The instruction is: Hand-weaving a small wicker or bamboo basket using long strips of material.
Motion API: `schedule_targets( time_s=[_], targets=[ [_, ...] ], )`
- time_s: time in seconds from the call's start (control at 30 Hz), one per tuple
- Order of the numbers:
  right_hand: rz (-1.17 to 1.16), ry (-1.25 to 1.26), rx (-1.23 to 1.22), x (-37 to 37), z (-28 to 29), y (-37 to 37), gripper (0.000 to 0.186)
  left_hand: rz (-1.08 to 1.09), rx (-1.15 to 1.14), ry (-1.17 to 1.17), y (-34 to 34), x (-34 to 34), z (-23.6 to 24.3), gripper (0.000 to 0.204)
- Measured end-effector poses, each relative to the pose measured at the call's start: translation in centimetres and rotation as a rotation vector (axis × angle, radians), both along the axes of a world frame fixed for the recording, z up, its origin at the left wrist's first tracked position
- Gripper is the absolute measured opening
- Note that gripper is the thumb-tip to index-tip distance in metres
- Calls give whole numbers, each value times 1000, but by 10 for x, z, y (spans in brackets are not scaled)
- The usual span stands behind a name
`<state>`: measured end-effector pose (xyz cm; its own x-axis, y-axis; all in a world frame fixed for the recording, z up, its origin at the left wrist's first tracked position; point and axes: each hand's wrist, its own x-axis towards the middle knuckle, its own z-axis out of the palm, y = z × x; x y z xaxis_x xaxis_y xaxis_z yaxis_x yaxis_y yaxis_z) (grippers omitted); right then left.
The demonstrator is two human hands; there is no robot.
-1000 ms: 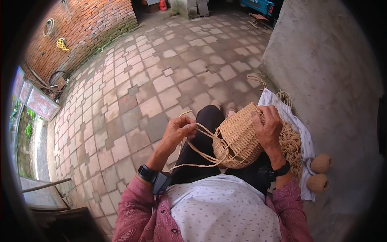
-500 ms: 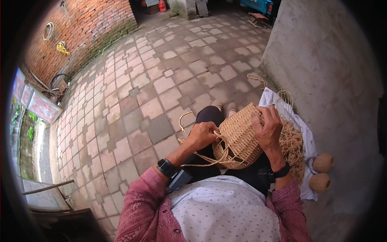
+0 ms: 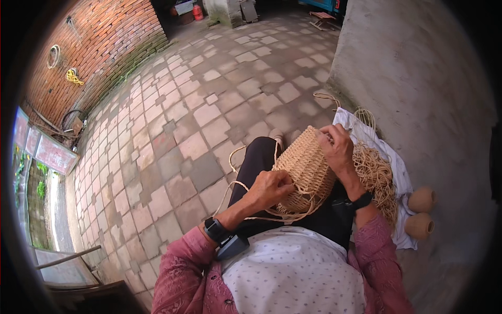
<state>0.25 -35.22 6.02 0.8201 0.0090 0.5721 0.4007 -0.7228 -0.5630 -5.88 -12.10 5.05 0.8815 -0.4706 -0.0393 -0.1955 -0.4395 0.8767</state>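
Note:
A woven straw-coloured basket (image 3: 302,157) rests on my lap over dark trousers, tilted, with loose twisted cords (image 3: 235,182) trailing from it on the left. My left hand (image 3: 272,188) is against the basket's lower left, fingers curled at a cord there; the fingertips are partly hidden. My right hand (image 3: 337,152) grips the basket's upper right rim. Beside my right leg lies a tangled heap of straw cord (image 3: 376,175) on a white cloth (image 3: 403,230).
Two tan round pots (image 3: 421,200) sit at the right by a grey wall (image 3: 413,83). The paved yard (image 3: 172,146) spreads ahead to a brick wall (image 3: 104,42) with hanging coils, a red cylinder (image 3: 197,13) and a blue vehicle (image 3: 327,6). Panels (image 3: 47,146) line the left.
My left hand has moved right and down from the loose cords onto the basket's lower left. My right hand and the basket have shifted slightly left and up in view.

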Motion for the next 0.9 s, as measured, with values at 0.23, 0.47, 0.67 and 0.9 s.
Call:
schedule_targets(
  time_s=[0.23,0.47,0.67,0.9],
  targets=[
    [-61,19,19,12,-14,-15,21,500,15,-22,134,43,-39,17],
    [26,-37,7,17,-22,-6,20,1147,1067,-416,465,30,-23,19],
    [-13,-5,54,13,-16,-7,20,457,294,-450,201,56,-29,29],
    [-44,-12,55,10,-17,-7,20,-168,107,-198,57,13,0,18]
  ],
)
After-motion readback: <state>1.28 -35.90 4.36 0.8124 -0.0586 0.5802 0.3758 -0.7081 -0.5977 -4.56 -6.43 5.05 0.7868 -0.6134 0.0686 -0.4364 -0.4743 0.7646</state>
